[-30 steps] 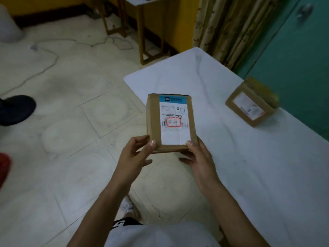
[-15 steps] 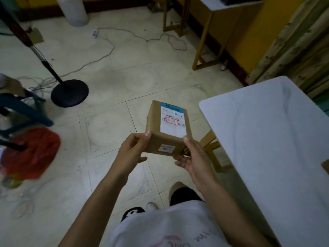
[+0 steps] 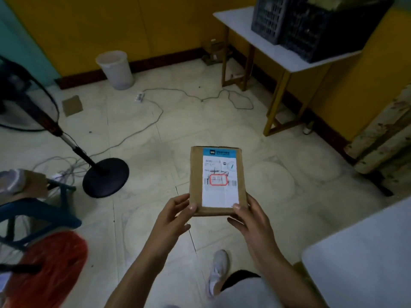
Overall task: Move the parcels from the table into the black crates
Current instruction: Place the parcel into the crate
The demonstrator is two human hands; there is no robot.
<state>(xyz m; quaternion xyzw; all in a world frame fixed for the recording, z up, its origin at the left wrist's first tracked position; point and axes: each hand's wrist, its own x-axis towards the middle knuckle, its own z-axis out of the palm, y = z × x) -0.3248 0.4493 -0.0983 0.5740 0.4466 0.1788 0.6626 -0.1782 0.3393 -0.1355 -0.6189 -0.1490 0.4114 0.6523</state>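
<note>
Across the cable-strewn tiled floor (image 3: 178, 121), black crates (image 3: 315, 25) are waiting at one o'clock while the left hand (image 3: 172, 218) and right hand (image 3: 251, 221) are pinching the cardboard parcel's (image 3: 196, 181) near corners, risking a drop or trip.

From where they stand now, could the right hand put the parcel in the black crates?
Probably not yet. The right hand and left hand hold the parcel over open floor; the crates sit on a table across the room.

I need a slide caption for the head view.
Both hands carry a parcel toward black crates.
</note>
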